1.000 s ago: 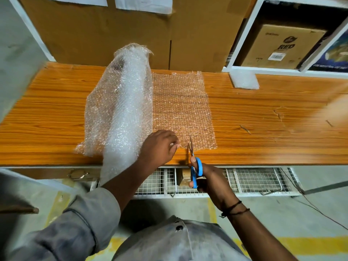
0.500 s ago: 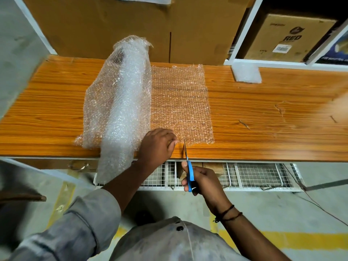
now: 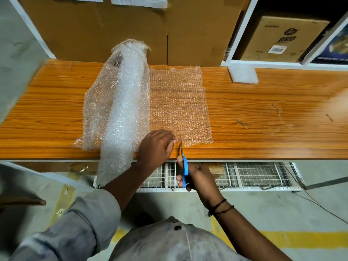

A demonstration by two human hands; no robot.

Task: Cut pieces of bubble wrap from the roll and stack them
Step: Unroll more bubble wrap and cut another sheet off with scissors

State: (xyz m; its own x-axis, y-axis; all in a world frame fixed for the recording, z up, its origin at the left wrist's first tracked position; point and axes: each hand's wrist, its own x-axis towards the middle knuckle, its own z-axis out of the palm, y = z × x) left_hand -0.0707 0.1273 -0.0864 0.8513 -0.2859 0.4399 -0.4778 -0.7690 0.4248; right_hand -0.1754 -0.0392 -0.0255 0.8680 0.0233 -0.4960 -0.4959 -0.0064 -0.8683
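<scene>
The left hand's (image 3: 156,147) fingers (image 3: 171,141) are curled down, pinching the near edge of the sheet (image 3: 178,104) against the table (image 3: 263,110). Just right of them, the right hand (image 3: 198,176) grips one pair of blue-handled scissors (image 3: 184,166), fingers wrapped through the handles. The blades lie close together and point away, their tip at the sheet's near edge. The one roll (image 3: 124,110) lies just left of the left fingers, its near end overhanging the table edge. More wrap (image 3: 94,113) spreads beyond the roll; how many pieces it holds I cannot tell. Far beyond the fingers stand three boxes (image 3: 94,29), and to the right lies one white pad (image 3: 243,73).
</scene>
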